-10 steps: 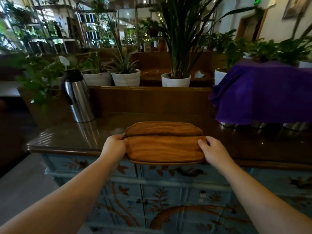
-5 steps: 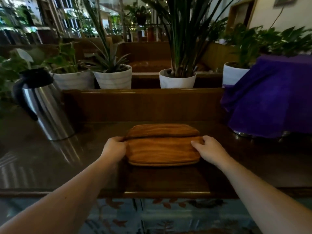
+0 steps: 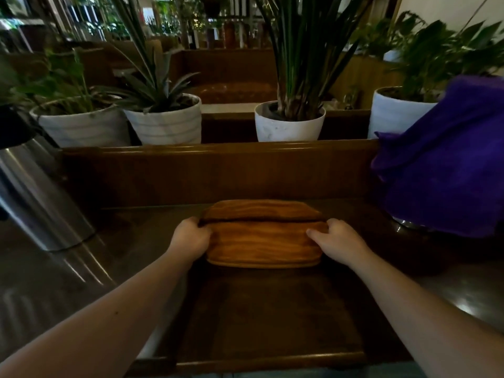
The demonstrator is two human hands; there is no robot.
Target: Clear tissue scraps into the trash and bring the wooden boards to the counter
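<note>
Two wooden boards [image 3: 261, 241], orange-brown and stacked with the lower one showing behind, lie flat on the dark counter [image 3: 259, 309] close to its raised back panel. My left hand [image 3: 189, 237] grips the stack's left end, fingers curled around the edge. At the right end, my right hand [image 3: 336, 241] holds the stack, thumb on top of the upper board. No tissue scraps or trash bin appear in view.
A steel thermos jug [image 3: 35, 192] stands on the counter at the left. A purple cloth [image 3: 447, 170] covers metal ware at the right. Behind the back panel [image 3: 218, 170] sit several white plant pots [image 3: 290, 124].
The boards have slid further onto the counter, away from its front edge toward the back panel. Both hands stayed on the ends; the view has moved closer.
</note>
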